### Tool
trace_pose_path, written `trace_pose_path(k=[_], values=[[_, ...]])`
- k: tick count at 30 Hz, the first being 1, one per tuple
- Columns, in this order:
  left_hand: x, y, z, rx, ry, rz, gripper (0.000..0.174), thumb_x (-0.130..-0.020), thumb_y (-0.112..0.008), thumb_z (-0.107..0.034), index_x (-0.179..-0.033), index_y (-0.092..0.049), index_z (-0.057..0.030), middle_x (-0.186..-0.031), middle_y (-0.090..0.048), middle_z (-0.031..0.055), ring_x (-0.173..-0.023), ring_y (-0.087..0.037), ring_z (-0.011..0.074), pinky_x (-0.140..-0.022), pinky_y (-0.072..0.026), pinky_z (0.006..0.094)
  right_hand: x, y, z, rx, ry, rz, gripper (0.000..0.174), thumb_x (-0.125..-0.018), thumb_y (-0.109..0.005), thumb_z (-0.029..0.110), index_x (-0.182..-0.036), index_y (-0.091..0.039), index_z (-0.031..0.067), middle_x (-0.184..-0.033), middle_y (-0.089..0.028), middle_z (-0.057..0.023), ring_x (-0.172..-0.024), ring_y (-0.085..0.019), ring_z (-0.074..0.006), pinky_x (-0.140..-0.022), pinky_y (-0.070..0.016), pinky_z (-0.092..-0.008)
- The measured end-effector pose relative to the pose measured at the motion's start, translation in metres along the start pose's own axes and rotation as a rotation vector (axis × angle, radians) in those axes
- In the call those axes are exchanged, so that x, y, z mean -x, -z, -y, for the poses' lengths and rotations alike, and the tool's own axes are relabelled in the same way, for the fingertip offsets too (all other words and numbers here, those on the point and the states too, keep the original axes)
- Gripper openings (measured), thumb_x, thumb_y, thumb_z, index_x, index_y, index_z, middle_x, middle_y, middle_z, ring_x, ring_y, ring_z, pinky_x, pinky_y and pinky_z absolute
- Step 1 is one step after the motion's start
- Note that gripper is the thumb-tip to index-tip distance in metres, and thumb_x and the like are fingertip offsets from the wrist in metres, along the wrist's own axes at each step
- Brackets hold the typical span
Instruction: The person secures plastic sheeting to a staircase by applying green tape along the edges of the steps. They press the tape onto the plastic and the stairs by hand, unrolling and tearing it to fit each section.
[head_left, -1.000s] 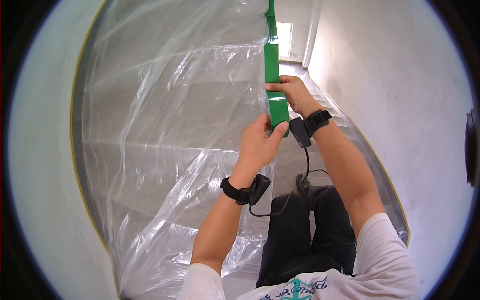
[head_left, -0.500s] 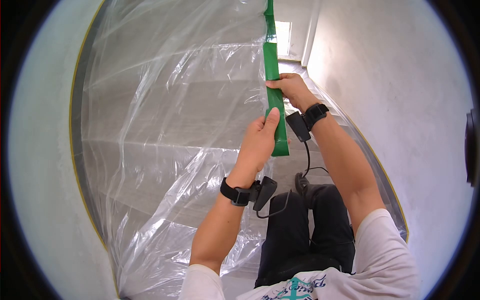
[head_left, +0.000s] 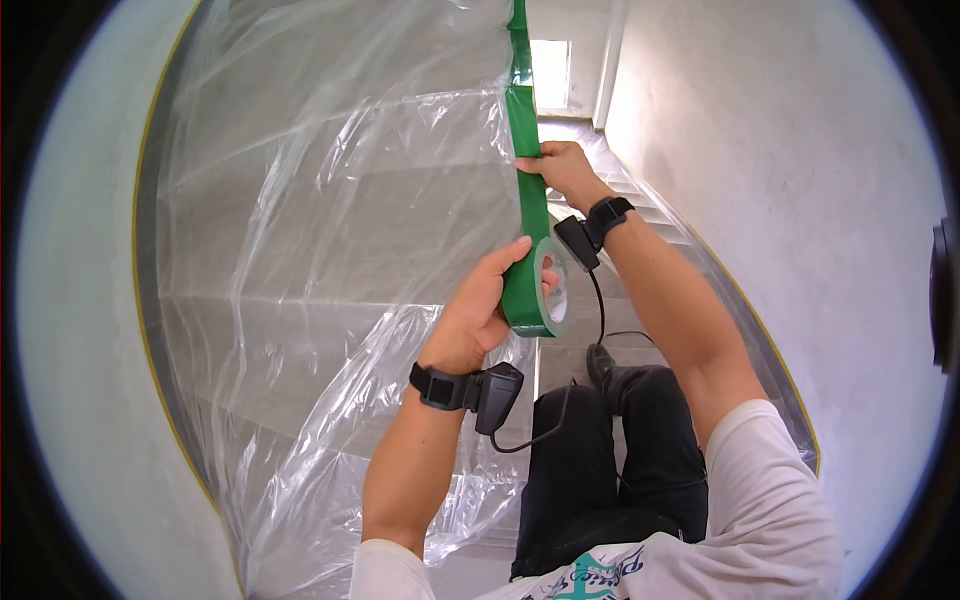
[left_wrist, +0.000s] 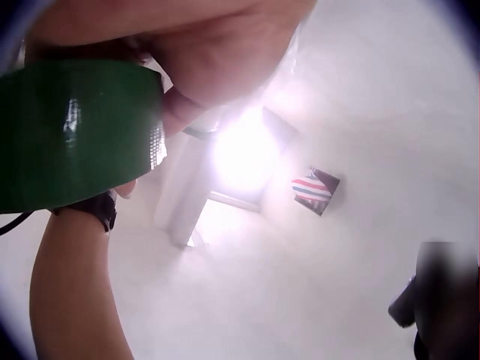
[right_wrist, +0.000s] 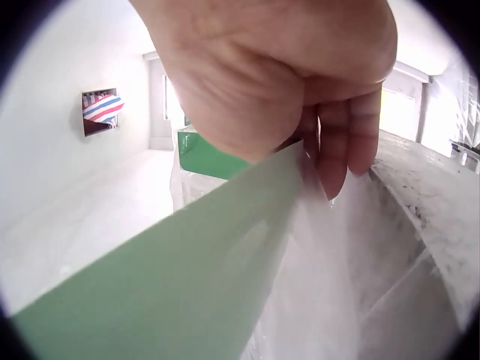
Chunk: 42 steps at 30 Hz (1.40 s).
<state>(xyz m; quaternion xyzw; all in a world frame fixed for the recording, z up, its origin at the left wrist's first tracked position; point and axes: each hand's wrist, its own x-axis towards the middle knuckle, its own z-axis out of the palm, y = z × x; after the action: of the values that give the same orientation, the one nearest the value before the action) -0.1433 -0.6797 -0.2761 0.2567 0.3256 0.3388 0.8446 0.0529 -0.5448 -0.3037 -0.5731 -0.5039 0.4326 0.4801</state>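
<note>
A roll of green tape (head_left: 522, 300) is gripped by the left hand (head_left: 478, 308), its fingers through the core and thumb on the outside. From the roll a green strip (head_left: 533, 205) runs up along the edge of a clear plastic sheet (head_left: 330, 220). Above the roll, the right hand (head_left: 568, 170) pinches the strip and the sheet's edge between thumb and fingers. In the right wrist view, the strip's pale underside (right_wrist: 187, 255) faces the camera beside the sheet under the right hand (right_wrist: 277, 75). The left wrist view shows the roll (left_wrist: 82, 135) close up.
Grey stairs (head_left: 620, 185) lie at the right behind the hands, with a pale wall (head_left: 760, 150) beyond. The person's dark-trousered legs (head_left: 570, 470) are below. Black wrist cameras (head_left: 498, 396) with cables hang at both wrists. A bright window opening (head_left: 551, 72) shows at the top.
The left hand has moved down and left with the roll, which has turned so its core shows. A longer strip lies between the hands. The right hand has shifted slightly left, still pinching the edge.
</note>
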Motion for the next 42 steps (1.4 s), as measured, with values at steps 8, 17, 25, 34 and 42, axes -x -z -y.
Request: trace_pose_path(k=[8, 17, 25, 34, 42], values=[[0.018, -0.006, -0.001, -0.067, 0.033, 0.13, 0.033, -0.096, -0.059, -0.023, -0.117, -0.055, 0.002, -0.105, -0.07, 0.0162, -0.091, -0.068, 0.02, -0.084, -0.056, 0.0367, -0.003, 0.003, 0.0, -0.006, -0.023, 0.114, 0.028, -0.083, -0.08, 0.021, -0.098, -0.073, -0.0008, -0.089, -0.072, -0.0063, -0.078, -0.067, -0.0158, -0.073, -0.0555, -0.0317], [0.018, -0.008, -0.008, -0.072, 0.009, 0.065, 0.032, -0.098, -0.06, -0.027, -0.116, -0.058, -0.0003, -0.104, -0.07, 0.0113, -0.093, -0.067, 0.0176, -0.085, -0.0551, 0.0349, -0.012, 0.008, -0.01, 0.058, -0.008, 0.108, 0.04, -0.081, -0.081, 0.037, -0.09, -0.073, -0.0015, -0.082, -0.071, -0.0088, -0.072, -0.068, -0.0182, -0.069, -0.0544, -0.0332], [0.005, -0.017, -0.032, -0.12, -0.076, 0.008, 0.034, -0.098, -0.06, -0.031, -0.115, -0.061, -0.0007, -0.103, -0.07, 0.0096, -0.093, -0.066, 0.0163, -0.086, -0.0541, 0.0345, -0.017, 0.006, -0.006, 0.491, 0.086, -0.117, 0.063, -0.068, -0.083, 0.056, -0.071, -0.071, -0.0053, -0.068, -0.067, -0.0161, -0.062, -0.065, -0.0284, -0.064, -0.052, -0.0396], [-0.013, -0.014, -0.033, -0.132, -0.076, -0.007, 0.035, -0.098, -0.061, -0.03, -0.116, -0.06, 0.0008, -0.104, -0.07, 0.0112, -0.096, -0.065, 0.017, -0.089, -0.0529, 0.0349, -0.029, 0.004, -0.017, 0.483, 0.071, -0.204, 0.065, -0.066, -0.084, 0.06, -0.059, -0.067, -0.0015, -0.057, -0.064, -0.011, -0.052, -0.062, -0.0203, -0.055, -0.0497, -0.0345], [-0.018, -0.019, -0.035, -0.122, -0.088, 0.004, 0.034, -0.098, -0.06, -0.028, -0.117, -0.059, 0.0004, -0.104, -0.07, 0.0123, -0.097, -0.065, 0.0175, -0.089, -0.0526, 0.0346, -0.032, 0.002, -0.021, 0.442, 0.054, -0.192, 0.062, -0.069, -0.084, 0.056, -0.058, -0.066, -0.0024, -0.055, -0.063, -0.0109, -0.048, -0.058, -0.0193, -0.051, -0.048, -0.0349]])
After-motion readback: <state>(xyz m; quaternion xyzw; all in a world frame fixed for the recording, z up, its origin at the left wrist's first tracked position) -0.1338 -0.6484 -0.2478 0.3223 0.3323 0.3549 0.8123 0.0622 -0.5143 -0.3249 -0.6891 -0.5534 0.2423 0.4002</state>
